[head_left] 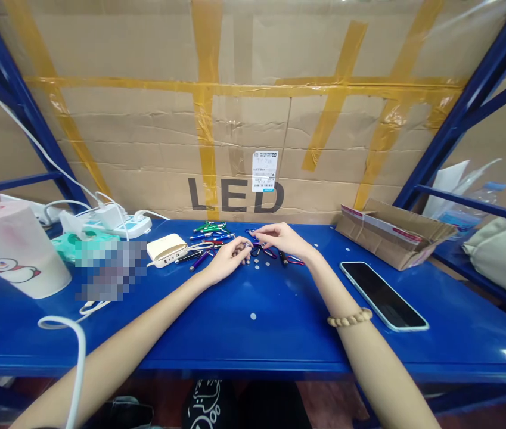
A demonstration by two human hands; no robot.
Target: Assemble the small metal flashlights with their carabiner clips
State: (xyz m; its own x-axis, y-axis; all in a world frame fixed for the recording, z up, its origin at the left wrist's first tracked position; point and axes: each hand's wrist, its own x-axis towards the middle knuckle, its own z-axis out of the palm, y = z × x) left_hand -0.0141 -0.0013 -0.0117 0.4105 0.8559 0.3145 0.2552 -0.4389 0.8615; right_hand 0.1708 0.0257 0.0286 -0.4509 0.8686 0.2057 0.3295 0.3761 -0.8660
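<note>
Caught mid fine fingertip work at the far middle of the blue metal tabletop [253, 345]. Pinching a small slim metal piece [247, 244] with the left hand [227, 260], grip narrow and curled around it. Meeting that piece from the other side with the right hand [282, 238], grip likewise closed down small, though on the same piece or on something just beside it cannot be told. Probably joining or taking apart one item from the scatter of little pen-shaped metal keyrings [210, 232] in green, blue, purple and red, just beyond and left of the hands. Calls next for steady, tiny finger moves, keeping both hands close and not knocking the small silver discs [253, 316] loose on the tabletop. Beside the right wrist, thin red wire clips [296, 260]. Well to the right, a flat black smartphone [382, 295] and an open brown cardboard box [391, 235]. To the left, a cream rectangular power bank [167, 248]. Too small to identify: the pinched piece and the discs. Masked by a blurred patch [109, 268]: the stretch left of the power bank. Cut off at the left edge: a white plastic cup with a cartoon figure [11, 256].
</note>
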